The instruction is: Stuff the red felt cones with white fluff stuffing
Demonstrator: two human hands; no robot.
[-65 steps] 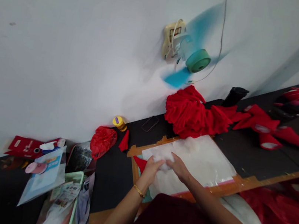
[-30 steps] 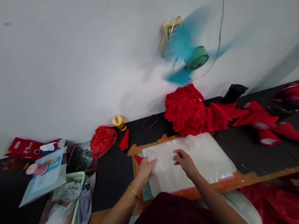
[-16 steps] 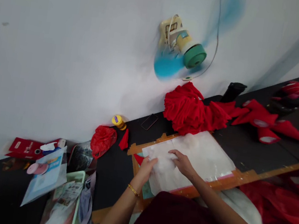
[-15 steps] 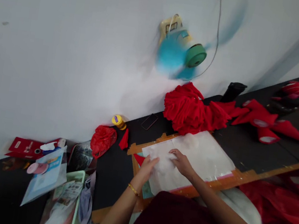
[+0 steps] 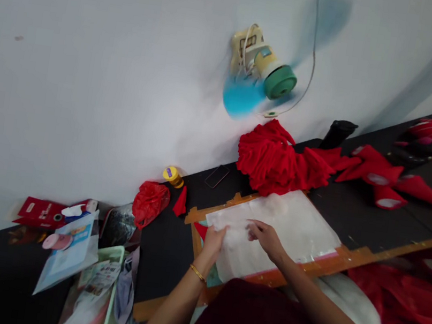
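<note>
My left hand is closed over the left edge of a white sheet on the table. A red cloth piece with a pointed end pokes out to the left of its fingers, and the rest of that piece is hidden. Just to the right, my right hand hovers over the sheet with its fingers bent together. Whether it pinches some white material cannot be made out against the white sheet. A faint white tuft lies further back on the sheet.
A large red cloth heap and red cones lie behind and to the right. A phone, yellow-lidded jar and red plastic bag are at the left. A fan spins on the wall above.
My right hand has shifted slightly right, away from my left hand, and its fingers have curled. My left hand stays at almost the same spot beside the red piece.
</note>
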